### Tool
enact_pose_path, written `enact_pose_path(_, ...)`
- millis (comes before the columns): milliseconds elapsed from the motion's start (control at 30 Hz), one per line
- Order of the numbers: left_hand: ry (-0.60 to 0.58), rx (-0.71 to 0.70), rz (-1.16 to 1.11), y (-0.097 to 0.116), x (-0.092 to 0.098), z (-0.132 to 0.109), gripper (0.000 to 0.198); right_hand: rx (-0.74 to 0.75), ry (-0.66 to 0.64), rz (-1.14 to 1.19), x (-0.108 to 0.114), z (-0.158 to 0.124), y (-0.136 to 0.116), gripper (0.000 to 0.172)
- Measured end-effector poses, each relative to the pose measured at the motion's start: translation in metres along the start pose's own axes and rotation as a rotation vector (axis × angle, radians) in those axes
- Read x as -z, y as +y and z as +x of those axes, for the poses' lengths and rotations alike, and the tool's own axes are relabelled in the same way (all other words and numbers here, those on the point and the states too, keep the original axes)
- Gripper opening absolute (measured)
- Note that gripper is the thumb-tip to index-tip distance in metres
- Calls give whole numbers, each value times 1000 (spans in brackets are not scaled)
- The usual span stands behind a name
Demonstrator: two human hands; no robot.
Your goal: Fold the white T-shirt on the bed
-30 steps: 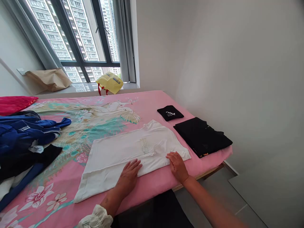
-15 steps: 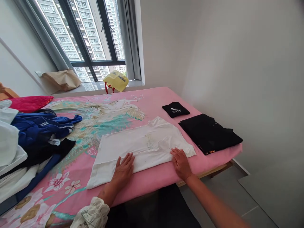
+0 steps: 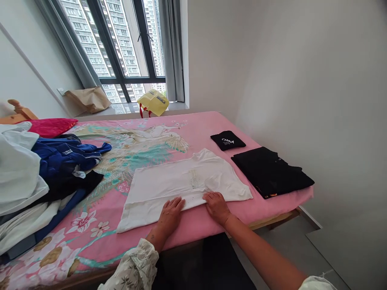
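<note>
A white shirt, folded lengthwise, lies on the pink bedspread with a faint print near its middle. My left hand rests on the shirt's near edge, palm down, its fingers lying flat and close to each other. To its right, my right hand touches the same edge, fingers extended and slightly bent over the fabric. Neither hand has visibly gripped the cloth. On the right side of the bed lie a folded black garment and a smaller folded black one with white lettering.
Heaped clothes in white, blue and black cover the left of the bed, beside a red pillow. By the window stand a brown paper bag and a yellow bag. A wall borders the right side.
Both hands have slid closer together along the shirt's near edge, my right hand leftward and my left hand slightly rightward. The camera view has shifted a little left.
</note>
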State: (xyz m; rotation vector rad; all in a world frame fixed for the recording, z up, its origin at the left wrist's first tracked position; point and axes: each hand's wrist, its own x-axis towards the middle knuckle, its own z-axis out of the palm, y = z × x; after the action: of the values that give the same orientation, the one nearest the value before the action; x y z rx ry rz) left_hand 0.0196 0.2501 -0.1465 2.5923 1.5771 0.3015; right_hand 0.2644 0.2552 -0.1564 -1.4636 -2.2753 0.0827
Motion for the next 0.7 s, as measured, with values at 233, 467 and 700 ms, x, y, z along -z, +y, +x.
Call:
enact_pose_path(233,14,39,54,25,11,18,53,-6,-38,-32,13,11,0,20)
enact_pose_path(467,-21,48,48,43,0,25,48,120,-53,-44,-5,11,-19,44)
enact_pose_path(700,-11,209,72,-13,10,-31,59,137,3,-83,-18,-17,0,45)
